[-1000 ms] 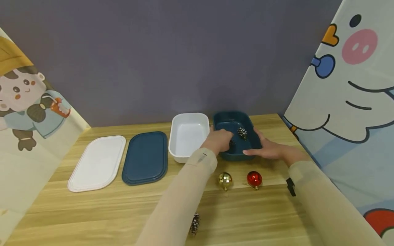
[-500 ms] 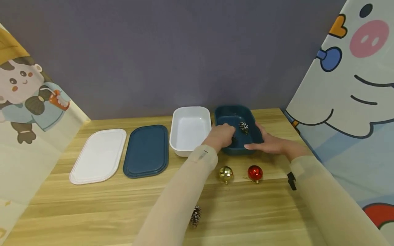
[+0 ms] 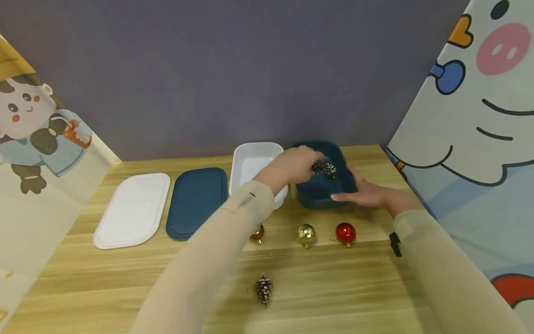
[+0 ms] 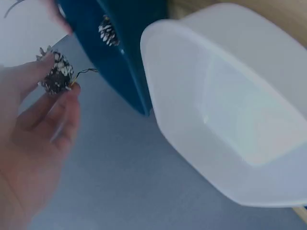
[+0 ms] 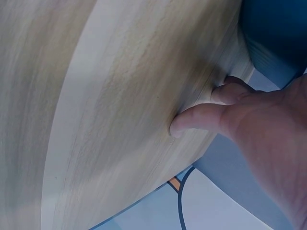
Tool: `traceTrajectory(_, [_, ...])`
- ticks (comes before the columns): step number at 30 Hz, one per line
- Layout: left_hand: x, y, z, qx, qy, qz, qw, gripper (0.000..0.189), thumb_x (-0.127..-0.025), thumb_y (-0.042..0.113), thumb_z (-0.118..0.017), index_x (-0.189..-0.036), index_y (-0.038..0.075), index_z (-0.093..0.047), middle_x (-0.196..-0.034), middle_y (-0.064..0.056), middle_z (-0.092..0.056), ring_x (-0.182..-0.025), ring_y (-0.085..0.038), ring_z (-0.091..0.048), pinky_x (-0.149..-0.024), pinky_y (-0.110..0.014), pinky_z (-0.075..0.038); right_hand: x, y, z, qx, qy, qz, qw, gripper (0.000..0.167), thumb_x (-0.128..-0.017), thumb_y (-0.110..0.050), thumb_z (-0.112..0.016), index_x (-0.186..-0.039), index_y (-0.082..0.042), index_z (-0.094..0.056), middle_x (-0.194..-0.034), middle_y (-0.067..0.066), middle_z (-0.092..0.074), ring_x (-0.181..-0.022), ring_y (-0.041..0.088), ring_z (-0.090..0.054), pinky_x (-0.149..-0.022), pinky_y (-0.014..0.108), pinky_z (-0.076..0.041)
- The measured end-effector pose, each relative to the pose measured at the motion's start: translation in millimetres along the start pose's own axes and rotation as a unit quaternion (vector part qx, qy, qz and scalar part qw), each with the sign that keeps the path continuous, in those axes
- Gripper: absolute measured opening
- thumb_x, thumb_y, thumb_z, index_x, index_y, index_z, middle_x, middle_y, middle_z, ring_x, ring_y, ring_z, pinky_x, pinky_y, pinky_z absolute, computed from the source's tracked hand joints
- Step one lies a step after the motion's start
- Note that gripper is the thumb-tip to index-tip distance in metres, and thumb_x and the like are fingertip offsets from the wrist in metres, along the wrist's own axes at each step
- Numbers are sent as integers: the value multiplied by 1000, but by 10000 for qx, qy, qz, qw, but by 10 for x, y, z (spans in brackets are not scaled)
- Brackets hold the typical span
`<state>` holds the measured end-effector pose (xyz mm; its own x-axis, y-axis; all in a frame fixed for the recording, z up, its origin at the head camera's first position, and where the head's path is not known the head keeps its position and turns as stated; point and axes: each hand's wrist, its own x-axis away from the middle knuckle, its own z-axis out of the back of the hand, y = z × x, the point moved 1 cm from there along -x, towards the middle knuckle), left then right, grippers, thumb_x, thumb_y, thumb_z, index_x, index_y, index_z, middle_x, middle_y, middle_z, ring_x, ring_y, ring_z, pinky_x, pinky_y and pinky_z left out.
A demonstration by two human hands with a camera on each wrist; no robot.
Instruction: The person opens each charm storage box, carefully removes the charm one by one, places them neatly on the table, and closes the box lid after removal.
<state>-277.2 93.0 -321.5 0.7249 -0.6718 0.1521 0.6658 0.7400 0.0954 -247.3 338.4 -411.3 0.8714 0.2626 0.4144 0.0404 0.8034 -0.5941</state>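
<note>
My left hand [image 3: 296,164] pinches a frosted pine cone [image 4: 57,74] between thumb and fingertips, over the dark blue box [image 3: 319,200]. A thin wire loop trails from this cone in the left wrist view. Another pine cone [image 4: 108,31] lies inside the box. My right hand [image 3: 367,192] rests against the box's right front corner, its thumb along the front rim and its fingers spread down the outer side. In the right wrist view, fingertips [image 5: 177,128] reach down close to the tabletop. The left hand partly covers the white box [image 3: 246,162] in the head view.
In front of the boxes lie a gold ball [image 3: 306,234], a red ball [image 3: 346,233] and a brown ball [image 3: 257,233]. Nearer is a pine cone [image 3: 263,290]. At left lie a white lid [image 3: 132,211] and a dark blue lid [image 3: 196,199]. A black clip-like piece [image 3: 395,244] is near the right sleeve.
My left hand has risen from inside the blue box, lifting a pine cone. Its forearm has swung left, uncovering the brown ball. The right hand stays at the box.
</note>
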Motion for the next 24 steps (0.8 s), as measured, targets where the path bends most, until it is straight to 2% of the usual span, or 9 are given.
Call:
traceTrajectory(2, [85, -25, 74, 179, -30, -12, 9998, 56, -108, 25, -64, -161, 29, -47, -163, 2, -52, -149, -21, -51, -114, -37, -52, 7, -7, 15, 61, 32, 16, 10000, 128, -95, -72, -63, -163, -25, 35, -174, 32, 20, -159, 63, 0, -122, 82, -17])
traceTrajectory(4, [157, -38, 113, 328, -76, -84, 9994, 58, -108, 17, -63, -162, 28, -46, -164, 0, -49, -147, -22, -51, -109, -35, -54, 12, 8, 29, 30, 74, -35, 10000, 129, -94, -73, -63, -164, -27, 35, -174, 30, 21, -160, 62, 1, -122, 82, -16])
traceTrajectory(7, [249, -34, 114, 406, -176, -273, 9986, 60, -106, 7, -59, -162, 24, -46, -159, -6, -47, -129, -21, -61, -92, -32, -56, 21, 29, 33, 26, 42, -96, 9999, 129, -94, -75, -63, -163, -28, 36, -174, 30, 22, -160, 61, 1, -123, 81, -15])
traceTrajectory(9, [313, -18, 94, 308, -191, -427, 9984, 56, -106, 6, -58, -159, 22, -50, -151, -8, -48, -113, -18, -64, -85, -30, -55, 29, 31, 28, -22, 13, -165, 9999, 129, -93, -76, -63, -163, -30, 35, -175, 27, 22, -161, 59, 2, -124, 80, -15])
traceTrajectory(10, [350, -7, 84, 213, -150, -502, 9984, 52, -106, 9, -61, -157, 21, -53, -147, -8, -50, -107, -17, -64, -86, -29, -55, 36, 20, 27, -10, -11, -150, 9999, 129, -93, -76, -63, -163, -30, 36, -175, 29, 22, -160, 60, 1, -123, 80, -16])
traceTrajectory(12, [425, 16, 57, -9, -35, -579, 9983, 46, -107, 19, -65, -152, 20, -59, -141, -6, -53, -106, -15, -63, -89, -30, -56, 50, -10, 27, 36, -25, -121, 9999, 129, -94, -75, -62, -163, -27, 37, -174, 32, 21, -159, 63, 0, -122, 81, -17])
traceTrajectory(17, [649, 69, -36, -144, 152, -610, 9979, 48, -104, 40, -70, -148, 21, -62, -137, 0, -60, -118, -16, -64, -101, -36, -57, 43, -52, 27, 68, 45, -76, 9999, 129, -95, -72, -63, -163, -26, 35, -174, 31, 19, -159, 63, -1, -123, 81, -17])
traceTrajectory(21, [826, 85, -148, 480, 125, -605, 9969, 52, -104, 42, -70, -150, 20, -60, -145, -2, -61, -128, -20, -66, -109, -40, -56, 14, -41, 12, 71, 13, -55, 10000, 128, -96, -70, -64, -163, -25, 35, -174, 31, 19, -159, 62, -1, -123, 81, -17])
traceTrajectory(24, [931, 76, -235, 1178, 166, -617, 9910, 49, -103, 35, -71, -148, 18, -62, -147, -4, -63, -134, -23, -63, -113, -41, -53, 6, -36, 2, 76, 15, -52, 10000, 128, -96, -70, -64, -164, -25, 35, -174, 32, 18, -159, 63, -1, -122, 81, -17])
